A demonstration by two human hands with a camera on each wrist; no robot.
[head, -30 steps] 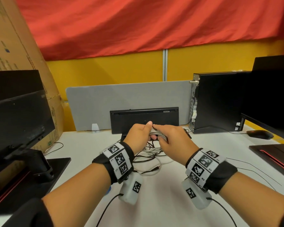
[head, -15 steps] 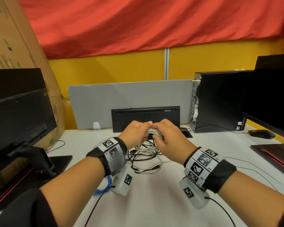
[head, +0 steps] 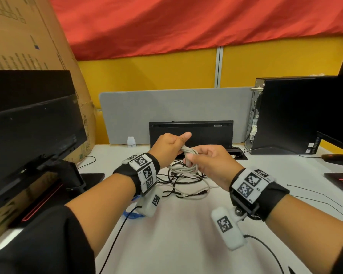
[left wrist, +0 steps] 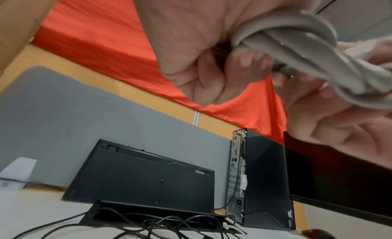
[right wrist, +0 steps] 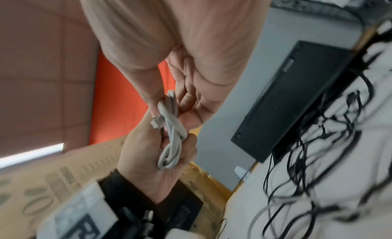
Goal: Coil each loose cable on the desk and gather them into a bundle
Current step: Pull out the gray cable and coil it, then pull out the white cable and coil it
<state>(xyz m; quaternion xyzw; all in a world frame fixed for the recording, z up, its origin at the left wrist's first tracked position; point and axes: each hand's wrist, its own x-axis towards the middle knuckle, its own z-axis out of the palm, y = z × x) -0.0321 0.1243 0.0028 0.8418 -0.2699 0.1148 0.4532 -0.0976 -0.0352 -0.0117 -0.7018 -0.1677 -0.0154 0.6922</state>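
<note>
Grey, rubbery and folded into several loops, the coiled cable (head: 188, 155) is held in the air above the white desk (head: 182, 224), its long axis running roughly from the upper left down toward the right between the two hands. The left hand (head: 169, 147) has its fingers curled round the upper end of the loops with the thumb sticking up, and the right hand (head: 210, 165) pinches the lower end, where a pale plug (right wrist: 156, 121) shows beside its fingertips. Beneath them a tangle of black cables (head: 178, 178) and a white cable (head: 194, 196) lie loose on the desk, in front of a black keyboard (head: 192, 133) standing on edge.
</note>
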